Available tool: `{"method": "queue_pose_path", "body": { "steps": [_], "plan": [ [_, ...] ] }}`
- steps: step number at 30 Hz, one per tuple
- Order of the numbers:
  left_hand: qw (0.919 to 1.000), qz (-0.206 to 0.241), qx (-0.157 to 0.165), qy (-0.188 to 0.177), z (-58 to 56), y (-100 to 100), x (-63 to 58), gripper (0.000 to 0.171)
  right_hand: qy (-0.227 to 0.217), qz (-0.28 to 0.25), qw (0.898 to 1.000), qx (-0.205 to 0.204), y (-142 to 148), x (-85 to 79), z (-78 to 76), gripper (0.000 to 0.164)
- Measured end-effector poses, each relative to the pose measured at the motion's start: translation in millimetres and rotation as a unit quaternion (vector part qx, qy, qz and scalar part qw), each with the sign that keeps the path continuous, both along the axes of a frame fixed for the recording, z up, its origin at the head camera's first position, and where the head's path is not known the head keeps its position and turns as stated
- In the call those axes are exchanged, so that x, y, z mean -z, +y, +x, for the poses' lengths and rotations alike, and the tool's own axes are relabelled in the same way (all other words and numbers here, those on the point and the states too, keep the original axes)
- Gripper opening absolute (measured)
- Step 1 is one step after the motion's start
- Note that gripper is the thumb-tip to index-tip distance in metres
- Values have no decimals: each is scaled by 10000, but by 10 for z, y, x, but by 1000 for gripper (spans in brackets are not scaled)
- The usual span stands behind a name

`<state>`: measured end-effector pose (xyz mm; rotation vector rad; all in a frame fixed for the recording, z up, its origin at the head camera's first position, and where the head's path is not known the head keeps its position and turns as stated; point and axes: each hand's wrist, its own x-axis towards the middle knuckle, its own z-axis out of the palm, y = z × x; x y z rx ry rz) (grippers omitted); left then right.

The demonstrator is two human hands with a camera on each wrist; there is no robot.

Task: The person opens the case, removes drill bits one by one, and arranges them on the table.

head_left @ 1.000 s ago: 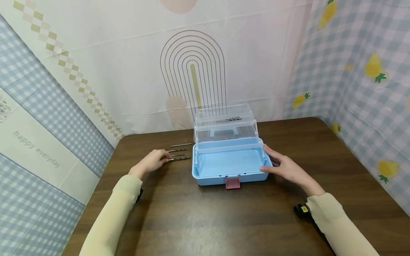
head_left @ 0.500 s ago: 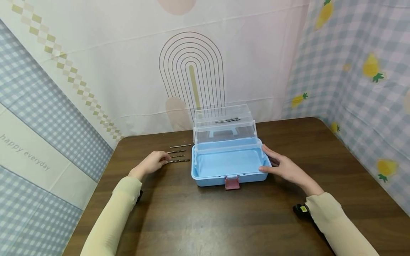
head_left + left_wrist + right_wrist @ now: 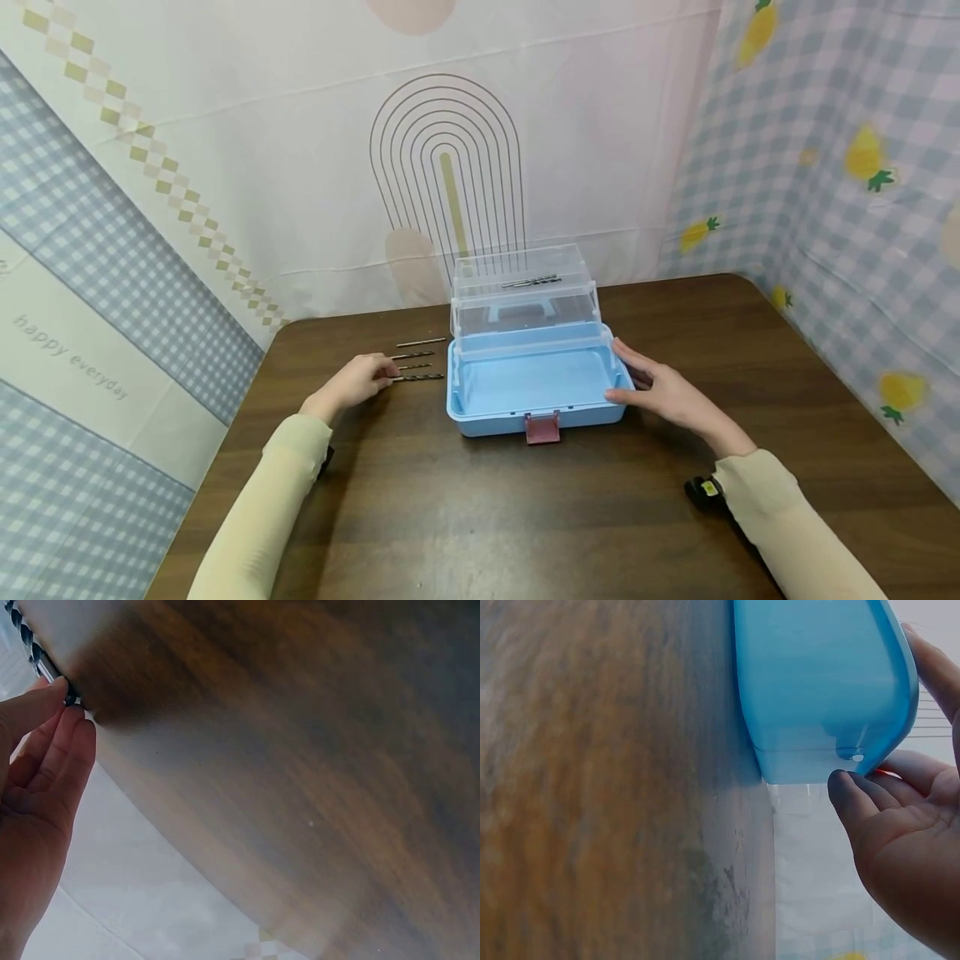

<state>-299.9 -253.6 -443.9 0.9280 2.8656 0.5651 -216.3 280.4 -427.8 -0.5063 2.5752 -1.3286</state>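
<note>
My left hand [image 3: 358, 379] pinches the shank end of the nearest spiral drill bit [image 3: 423, 377], which points toward the box. The left wrist view shows thumb and fingertips together on that shank, its dark fluted part [image 3: 25, 631] extending beyond them. Several more drill bits lie behind it in a loose column, among them a thin bit [image 3: 420, 342] at the back. A light blue toolbox [image 3: 534, 421] stands with its clear lid raised. My right hand [image 3: 663, 392] holds its right front corner, thumb on the rim and fingers along the outer side wall [image 3: 817, 697].
A translucent tray [image 3: 491, 290] is lifted above the box's back, with a few drill bits [image 3: 532, 282] on it. The pink latch [image 3: 542, 428] hangs down in front. Printed cloth [image 3: 600, 150] hangs behind the wooden table [image 3: 480, 517].
The drill bit in the left hand has turned slightly, its fluted tip coming a little nearer. The right hand keeps its place on the toolbox; the head view has shifted slightly.
</note>
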Motion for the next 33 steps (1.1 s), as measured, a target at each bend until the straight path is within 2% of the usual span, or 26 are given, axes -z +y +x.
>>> {"method": "queue_pose_path", "body": {
  "steps": [33],
  "plan": [
    [9998, 68, -120, -130, 17, -10, -18, 11, -70, 6, 10000, -13, 0, 15, -12, 91]
  ]
}}
